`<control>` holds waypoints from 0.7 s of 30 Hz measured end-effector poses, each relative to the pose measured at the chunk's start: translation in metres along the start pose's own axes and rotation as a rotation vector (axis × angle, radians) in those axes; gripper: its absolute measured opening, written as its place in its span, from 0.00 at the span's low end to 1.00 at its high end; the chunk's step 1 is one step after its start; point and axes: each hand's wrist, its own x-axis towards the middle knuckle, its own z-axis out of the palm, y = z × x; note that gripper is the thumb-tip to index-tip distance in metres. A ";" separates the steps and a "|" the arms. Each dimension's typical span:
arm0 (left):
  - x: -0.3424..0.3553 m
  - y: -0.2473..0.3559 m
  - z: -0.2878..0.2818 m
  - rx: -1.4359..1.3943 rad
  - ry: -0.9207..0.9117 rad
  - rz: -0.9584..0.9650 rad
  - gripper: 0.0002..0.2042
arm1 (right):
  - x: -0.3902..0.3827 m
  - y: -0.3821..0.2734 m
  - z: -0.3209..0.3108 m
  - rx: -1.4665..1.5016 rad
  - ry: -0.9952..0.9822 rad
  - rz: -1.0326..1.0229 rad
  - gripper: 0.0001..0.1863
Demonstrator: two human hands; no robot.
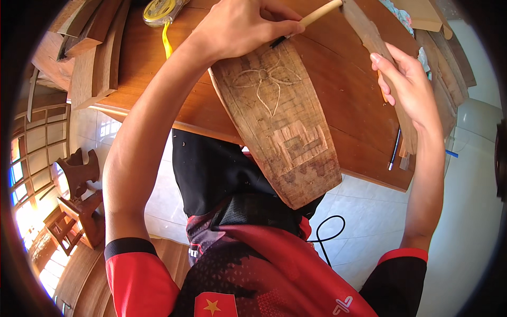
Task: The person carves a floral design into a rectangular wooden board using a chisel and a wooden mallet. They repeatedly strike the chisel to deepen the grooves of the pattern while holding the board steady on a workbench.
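Observation:
My left hand (237,29) is closed around a chisel with a pale round handle (322,12). Its dark blade tip (278,42) meets the far part of a long wooden board (285,121). The board slants over the table's near edge toward my lap. A flower outline and a squarish recessed pattern are carved into its face. My right hand (404,76) grips a long flat wooden mallet (372,39), thumb along its side. The mallet's far end is close to the chisel's butt; whether they touch I cannot tell.
A yellow tape measure (160,11) lies at the far left of the brown table (348,127), near stacked wood planks (100,63). A pencil (394,150) rests by the right edge, with more wood pieces (449,63) beyond. A black cable (331,217) loops below.

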 end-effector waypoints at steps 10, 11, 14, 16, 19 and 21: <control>-0.002 0.004 -0.004 -0.033 -0.008 -0.049 0.14 | 0.006 -0.008 -0.001 0.064 0.078 -0.068 0.17; -0.002 0.003 -0.004 -0.033 -0.004 -0.040 0.14 | 0.004 -0.012 0.001 0.051 0.039 -0.062 0.17; -0.004 0.001 -0.004 -0.036 0.015 -0.019 0.14 | 0.007 -0.008 0.000 0.075 0.016 -0.044 0.17; -0.005 0.003 -0.005 -0.043 0.011 -0.049 0.14 | 0.009 -0.007 0.001 0.124 0.107 -0.063 0.17; -0.005 0.007 -0.007 -0.047 -0.016 -0.143 0.14 | 0.007 -0.018 -0.001 0.055 -0.042 -0.064 0.16; -0.005 0.006 -0.006 -0.035 -0.009 -0.126 0.15 | 0.009 -0.019 -0.003 0.092 0.057 -0.070 0.15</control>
